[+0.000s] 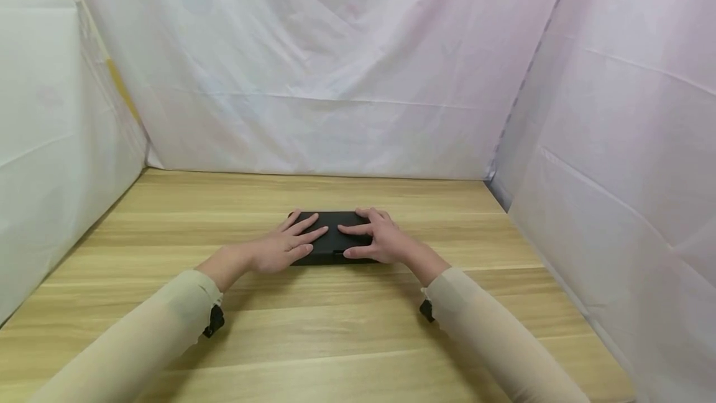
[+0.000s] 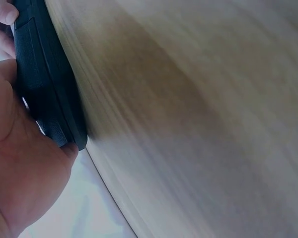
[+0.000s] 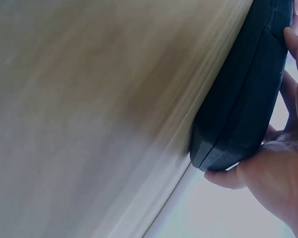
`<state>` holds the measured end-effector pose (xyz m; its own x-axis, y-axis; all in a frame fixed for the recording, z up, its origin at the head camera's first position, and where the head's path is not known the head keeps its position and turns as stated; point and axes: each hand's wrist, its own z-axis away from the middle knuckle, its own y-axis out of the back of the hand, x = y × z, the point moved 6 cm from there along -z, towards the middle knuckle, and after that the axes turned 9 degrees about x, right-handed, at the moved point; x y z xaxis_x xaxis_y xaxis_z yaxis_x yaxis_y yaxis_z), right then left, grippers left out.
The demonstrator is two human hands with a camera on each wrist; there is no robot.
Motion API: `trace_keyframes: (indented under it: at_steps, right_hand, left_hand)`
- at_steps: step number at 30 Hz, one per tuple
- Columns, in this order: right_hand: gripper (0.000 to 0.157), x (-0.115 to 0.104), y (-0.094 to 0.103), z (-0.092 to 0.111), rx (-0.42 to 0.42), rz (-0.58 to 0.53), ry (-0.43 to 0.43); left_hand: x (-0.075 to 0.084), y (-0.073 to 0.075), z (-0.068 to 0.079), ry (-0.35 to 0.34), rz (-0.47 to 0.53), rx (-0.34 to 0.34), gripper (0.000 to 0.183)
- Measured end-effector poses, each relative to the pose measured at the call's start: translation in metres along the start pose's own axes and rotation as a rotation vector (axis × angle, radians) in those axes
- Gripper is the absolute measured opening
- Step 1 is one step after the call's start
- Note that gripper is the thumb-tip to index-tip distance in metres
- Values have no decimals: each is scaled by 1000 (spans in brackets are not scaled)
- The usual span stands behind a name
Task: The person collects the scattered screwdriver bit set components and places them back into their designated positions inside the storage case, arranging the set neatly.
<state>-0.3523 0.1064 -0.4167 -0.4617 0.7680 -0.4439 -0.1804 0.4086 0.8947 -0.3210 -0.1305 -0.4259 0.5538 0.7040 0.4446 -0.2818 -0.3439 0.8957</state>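
A flat black hard case lies closed on the table, its long side facing me, with a latch-like piece on the front. My left hand rests on its left part, fingers spread across the lid and thumb near the front edge. On the right part lies my right hand, index finger reaching inward over the lid and thumb along the front edge. The left wrist view shows the case with a fingertip at its end. In the right wrist view, a finger touches the end of the case. Its inside is hidden.
The wood-grain table extends around the case. White cloth hangs behind it and along both sides. Small black devices sit under the sleeve cuffs at both wrists.
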Motion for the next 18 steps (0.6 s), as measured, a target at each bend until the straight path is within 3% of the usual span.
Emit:
trace_keyframes:
  at_steps: [6,13,15,18]
  right_hand:
    - [66,1,-3,0,-26,-45,-8]
    - [69,6,-4,3,-47,7,26]
    - [73,9,-2,6,-44,5,22]
    - [79,18,7,15,-4,8,4]
  left_hand:
    - [0,-2,3,8,15,-7,58]
    - [2,0,2,21,-6,13,58]
    - [3,0,2,31,-14,34,60]
    - [2,4,3,53,-45,118,66]
